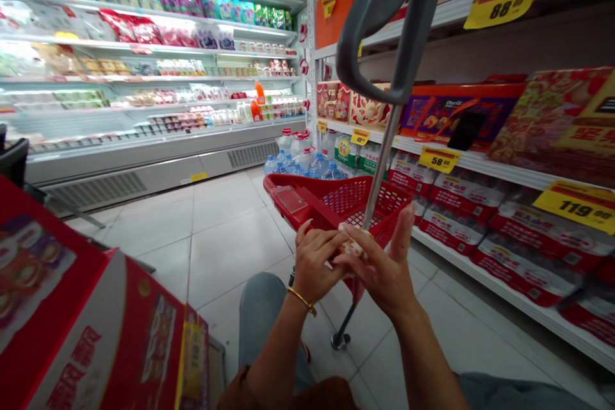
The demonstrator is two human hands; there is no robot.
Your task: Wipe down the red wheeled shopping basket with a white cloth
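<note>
My left hand [316, 262], with a gold bangle on the wrist, and my right hand [384, 269] meet in front of me over a small pale object [353, 245] that I cannot make out. The left fingers curl onto it. The right hand cups it from the side with the thumb pointing up. Both hands hover just in front of a red rolling shopping basket [336, 202], whose metal pole and grey handle [389, 19] rise right behind them. My knees in blue jeans show below.
Red gift boxes [81, 327] stand close at the lower left. Shelves on the right hold packaged goods with yellow price tags [502, 0]. A lit chiller cabinet [144, 77] lines the far left wall. Water bottles [307, 160] stand on the floor beyond the basket.
</note>
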